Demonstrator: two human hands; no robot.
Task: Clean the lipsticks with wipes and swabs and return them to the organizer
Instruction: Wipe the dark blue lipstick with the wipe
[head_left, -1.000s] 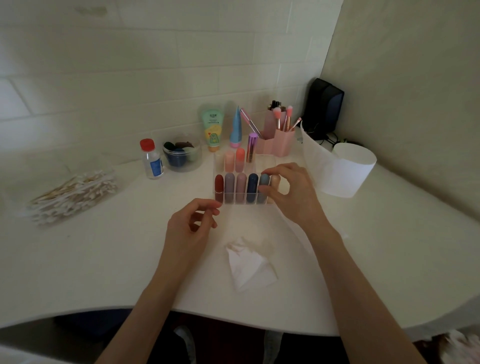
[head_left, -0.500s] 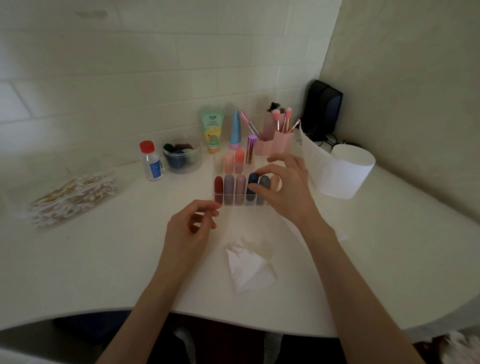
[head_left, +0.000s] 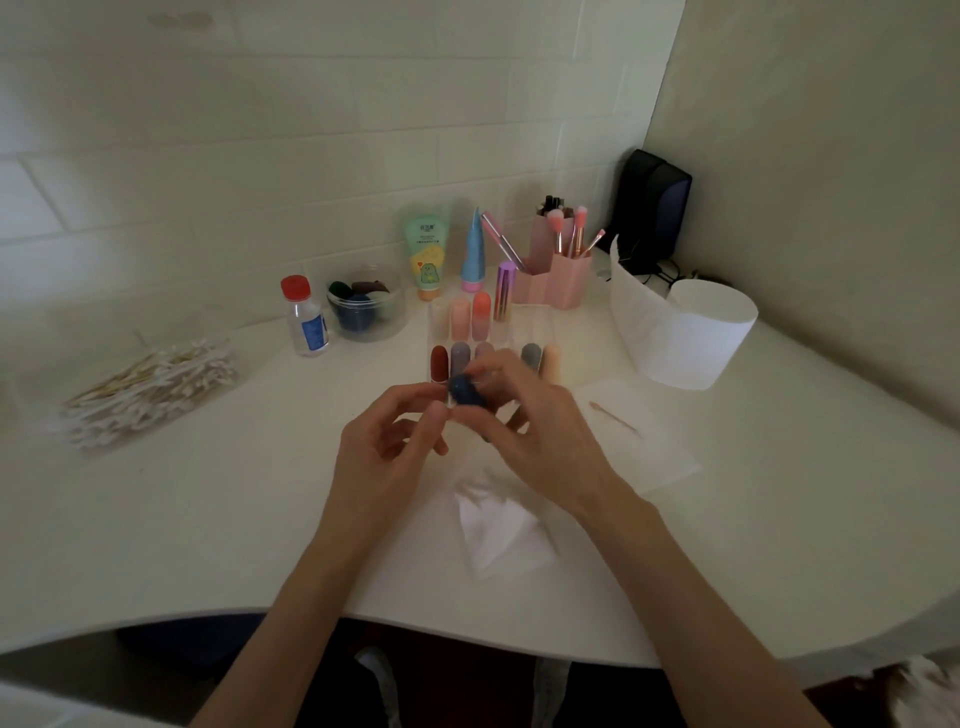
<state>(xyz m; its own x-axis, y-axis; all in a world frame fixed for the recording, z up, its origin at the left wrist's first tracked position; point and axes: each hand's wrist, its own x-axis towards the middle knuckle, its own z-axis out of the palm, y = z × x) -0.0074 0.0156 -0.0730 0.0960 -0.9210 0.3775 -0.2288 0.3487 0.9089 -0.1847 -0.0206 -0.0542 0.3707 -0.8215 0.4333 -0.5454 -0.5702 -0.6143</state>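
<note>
Two hands meet above a white table (head_left: 208, 519): the right hand (head_left: 540, 441) grips a dark blue lipstick (head_left: 467, 393) at the near side of the clear organizer (head_left: 535, 325), while the left hand (head_left: 384, 447), fingers curled, sits against its end, blur hiding whether it pinches. Other lipsticks (head_left: 439, 361) stand upright in the organizer. A crumpled wipe (head_left: 498, 525) lies nearer the table's curved edge, a swab (head_left: 615, 418) on a flat tissue (head_left: 660, 447) to the right, a swab pile (head_left: 150, 389) far left. Bottle (head_left: 304, 317), brush holder (head_left: 561, 275) and paper roll (head_left: 691, 338) line the tiled wall (head_left: 260, 156) in the room's corner.
</note>
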